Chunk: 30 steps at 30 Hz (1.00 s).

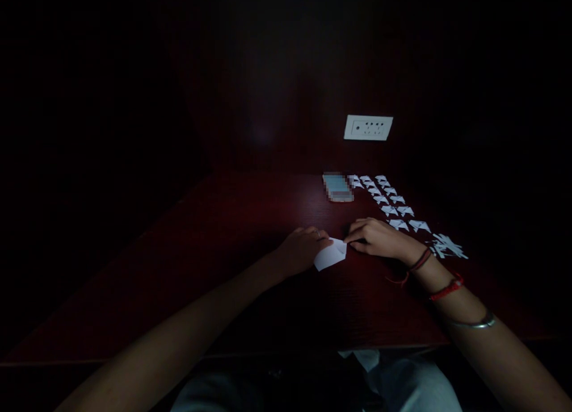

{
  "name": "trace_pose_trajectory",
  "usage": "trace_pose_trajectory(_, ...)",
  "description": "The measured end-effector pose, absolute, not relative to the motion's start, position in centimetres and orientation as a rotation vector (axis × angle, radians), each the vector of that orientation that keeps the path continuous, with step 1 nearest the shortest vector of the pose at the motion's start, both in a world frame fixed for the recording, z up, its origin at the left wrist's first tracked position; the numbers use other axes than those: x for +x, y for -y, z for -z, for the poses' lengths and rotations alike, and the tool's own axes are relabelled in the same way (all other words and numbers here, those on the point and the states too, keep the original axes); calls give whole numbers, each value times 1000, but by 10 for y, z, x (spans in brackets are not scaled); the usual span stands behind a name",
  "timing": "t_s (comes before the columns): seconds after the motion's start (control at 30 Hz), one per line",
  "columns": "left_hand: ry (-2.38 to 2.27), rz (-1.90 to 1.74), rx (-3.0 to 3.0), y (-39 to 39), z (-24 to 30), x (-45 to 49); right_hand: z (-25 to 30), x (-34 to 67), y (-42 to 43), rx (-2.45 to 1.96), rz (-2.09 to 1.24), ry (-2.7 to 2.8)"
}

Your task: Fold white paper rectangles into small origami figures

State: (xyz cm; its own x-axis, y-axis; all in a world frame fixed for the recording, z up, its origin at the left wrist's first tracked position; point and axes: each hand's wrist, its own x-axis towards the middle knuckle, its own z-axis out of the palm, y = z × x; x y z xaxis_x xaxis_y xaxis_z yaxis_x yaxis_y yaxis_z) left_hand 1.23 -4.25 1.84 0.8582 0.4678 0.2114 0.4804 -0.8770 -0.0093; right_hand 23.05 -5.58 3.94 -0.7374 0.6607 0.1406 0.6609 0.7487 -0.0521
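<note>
A white piece of folded paper [329, 257] lies on the dark red table in front of me, with a crease or flap near its upper right corner. My left hand [306, 248] holds it from the left, its thumb on the upper edge and its other fingers curled beyond it. At the right corner, the bent fingers of my right hand [370, 236] pinch the paper's edge. Dim light hides the exact fingertip contact. Beyond my right hand are several small folded paper pieces [397, 224] in rows.
A phone [338, 188], its screen blurred, lies near the back of the table [223, 221]. Narrow paper strips [448, 246] are heaped right of my right wrist. A white socket panel [369, 127] is on the wall behind. The table's front edge runs above my lap.
</note>
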Motion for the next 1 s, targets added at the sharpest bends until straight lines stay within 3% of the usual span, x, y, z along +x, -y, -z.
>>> trace_pose_trajectory(0.67,772,337,-3046,44,-15,13,-29,217,56,-1180,-256,2496)
trace_pose_trajectory(1.0,1001,555,-3044,38,-11,18,-21,212,53,-1324,-368,2340)
